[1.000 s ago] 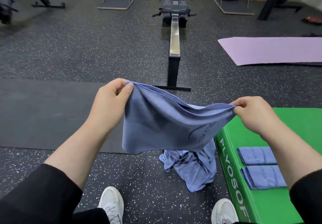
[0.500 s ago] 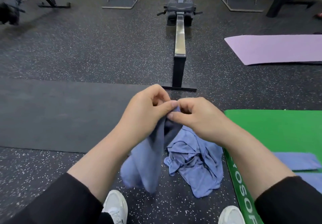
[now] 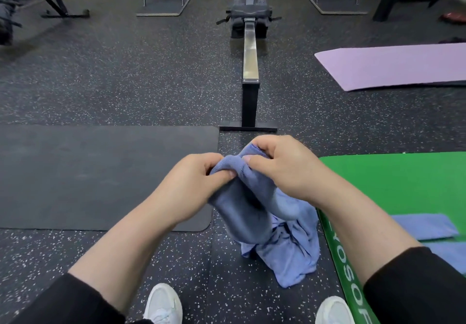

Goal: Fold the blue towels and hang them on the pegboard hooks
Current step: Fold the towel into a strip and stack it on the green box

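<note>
Between the two hands hung the blue towel (image 3: 245,205), bunched at its top edge: left hand (image 3: 194,177) pinched one side, right hand (image 3: 282,167) the other, fingers (image 3: 254,158) curled tight on cloth, hands nearly touching. Fold looked half made, not squared. Below the fingers, a crumpled towel pile (image 3: 290,253) on the floor was unfolded. Right of the fingers, two folded towels (image 3: 426,226) lay on the green plyo box (image 3: 393,185). No pegboard in view, so hanging was all left, by my read. Box edge sat just beside the hanging cloth; black mat (image 3: 100,172) to the left and rower rail (image 3: 249,56) ahead stood apart, leaving room.
</note>
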Available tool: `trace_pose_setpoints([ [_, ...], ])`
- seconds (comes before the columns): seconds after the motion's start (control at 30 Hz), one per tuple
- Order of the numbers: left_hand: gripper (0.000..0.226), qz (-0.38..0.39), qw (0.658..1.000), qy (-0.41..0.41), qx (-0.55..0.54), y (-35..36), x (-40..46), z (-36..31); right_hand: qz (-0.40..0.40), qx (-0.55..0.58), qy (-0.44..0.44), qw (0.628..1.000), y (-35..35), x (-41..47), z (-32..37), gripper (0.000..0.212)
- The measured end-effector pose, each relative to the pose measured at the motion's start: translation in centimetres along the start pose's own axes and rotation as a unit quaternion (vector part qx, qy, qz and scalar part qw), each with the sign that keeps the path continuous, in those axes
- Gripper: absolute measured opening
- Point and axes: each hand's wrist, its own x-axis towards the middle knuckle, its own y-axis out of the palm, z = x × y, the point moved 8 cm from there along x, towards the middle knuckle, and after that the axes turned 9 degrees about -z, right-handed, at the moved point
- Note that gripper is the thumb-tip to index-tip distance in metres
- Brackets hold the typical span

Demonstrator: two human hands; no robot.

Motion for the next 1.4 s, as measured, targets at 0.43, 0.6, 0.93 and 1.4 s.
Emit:
trace_pose_setpoints([
  [0.43,0.019,0.032,0.976,-0.095,0.191,-0.4,-0.5,5.7,-0.244,0.023,0.082,0.966,-6.8,-0.8,-2.9,0.017],
  [0.6,0.018,-0.072,0.979,-0.097,0.167,-2.9,-0.3,6.0,-0.280,0.039,0.113,0.953,-8.8,-1.8,-5.0,0.017],
  [0.93,0.018,-0.173,0.962,-0.130,-0.169,-4.2,0.1,4.9,-0.265,0.039,0.158,0.950,-9.8,-2.9,-7.8,0.024],
  [1.4,0.028,-0.225,0.913,-0.173,-0.292,-3.4,0.2,5.6,-0.238,0.148,0.230,0.932,-8.2,-2.9,-7.9,0.031],
])
